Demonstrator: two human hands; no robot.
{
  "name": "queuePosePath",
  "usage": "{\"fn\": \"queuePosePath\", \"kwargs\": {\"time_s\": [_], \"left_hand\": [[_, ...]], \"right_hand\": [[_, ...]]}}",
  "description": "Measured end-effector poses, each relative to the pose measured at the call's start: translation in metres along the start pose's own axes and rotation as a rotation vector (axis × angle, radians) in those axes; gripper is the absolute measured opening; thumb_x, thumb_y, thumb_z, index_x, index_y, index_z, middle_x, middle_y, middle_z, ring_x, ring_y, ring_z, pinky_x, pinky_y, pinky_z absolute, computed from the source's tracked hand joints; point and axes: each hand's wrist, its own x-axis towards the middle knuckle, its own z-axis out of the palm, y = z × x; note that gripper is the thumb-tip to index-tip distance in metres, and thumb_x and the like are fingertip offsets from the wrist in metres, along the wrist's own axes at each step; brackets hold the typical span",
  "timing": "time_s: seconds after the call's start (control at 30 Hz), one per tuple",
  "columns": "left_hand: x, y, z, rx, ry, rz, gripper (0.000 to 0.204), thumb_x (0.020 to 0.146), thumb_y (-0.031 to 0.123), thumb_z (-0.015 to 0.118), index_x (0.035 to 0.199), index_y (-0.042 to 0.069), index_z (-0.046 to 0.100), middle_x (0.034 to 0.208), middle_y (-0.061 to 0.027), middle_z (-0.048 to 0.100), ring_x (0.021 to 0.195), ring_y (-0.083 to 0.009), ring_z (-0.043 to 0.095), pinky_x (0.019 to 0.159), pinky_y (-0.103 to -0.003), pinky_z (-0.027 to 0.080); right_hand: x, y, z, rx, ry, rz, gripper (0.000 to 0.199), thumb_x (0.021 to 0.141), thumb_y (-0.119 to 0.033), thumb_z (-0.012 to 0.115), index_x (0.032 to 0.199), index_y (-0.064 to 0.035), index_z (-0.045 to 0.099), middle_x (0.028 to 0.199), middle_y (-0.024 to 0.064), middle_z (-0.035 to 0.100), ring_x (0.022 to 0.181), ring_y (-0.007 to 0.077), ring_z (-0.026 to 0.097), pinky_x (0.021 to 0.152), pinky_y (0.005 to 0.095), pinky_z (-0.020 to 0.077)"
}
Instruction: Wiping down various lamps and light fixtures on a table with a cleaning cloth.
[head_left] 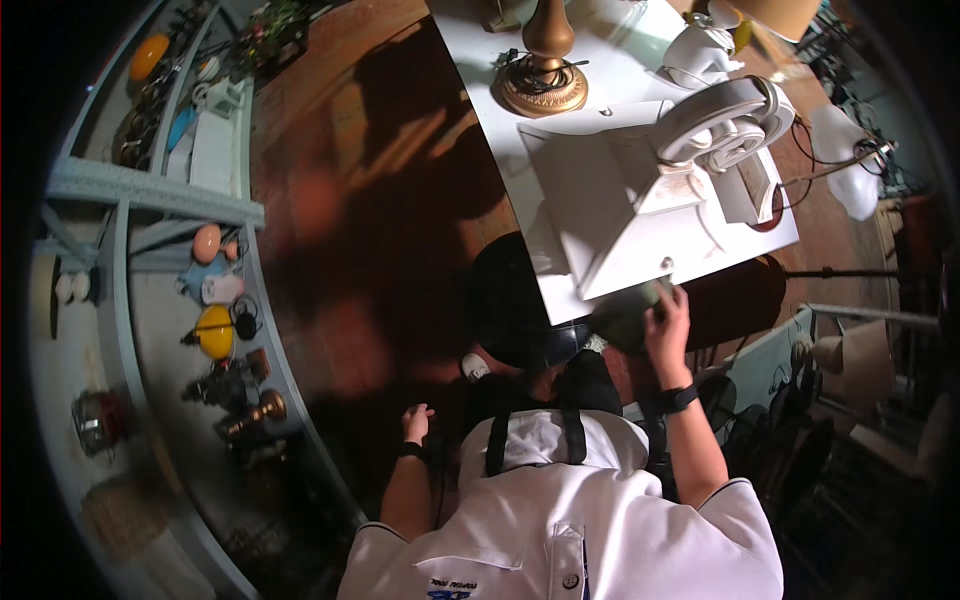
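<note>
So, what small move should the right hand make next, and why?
Probably slide the dark cloth further along the edge of the white table. The right hand presses it at the table's near corner, while the left hand hangs free.

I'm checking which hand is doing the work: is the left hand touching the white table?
No. The left hand hangs free over the dark floor, apart from the white table, while the right hand holds a dark cloth at the table's edge.
</note>
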Motion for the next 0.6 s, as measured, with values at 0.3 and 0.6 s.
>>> {"fn": "queuePosePath", "kwargs": {"time_s": [0.3, 0.6], "left_hand": [[0.055, 0.017, -0.095, -0.059, -0.121, -0.28, 0.02, 0.082, 0.02, 0.053, 0.094, 0.005, 0.057, 0.08, -0.0082, 0.063, 0.063, -0.0207, 0.061, 0.053, -0.034, 0.049], [0.049, -0.002, -0.142, -0.177, -0.119, -0.284, 0.023, 0.084, 0.019, 0.048, 0.098, 0.003, 0.056, 0.082, -0.0101, 0.062, 0.064, -0.0216, 0.061, 0.056, -0.035, 0.049]], "right_hand": [[-0.055, -0.058, 0.085, -0.308, -0.178, -0.143, 0.05, 0.065, -0.004, 0.064, 0.115, -0.0116, 0.057, 0.123, 0.015, 0.046, 0.112, 0.0367, 0.042, 0.095, 0.0411, 0.0377], [-0.061, -0.047, 0.074, -0.157, 0.247, 0.124, 0.035, 0.073, -0.004, 0.06, 0.108, -0.0061, 0.058, 0.113, 0.0176, 0.052, 0.105, 0.0353, 0.05, 0.09, 0.0387, 0.0417]]}}
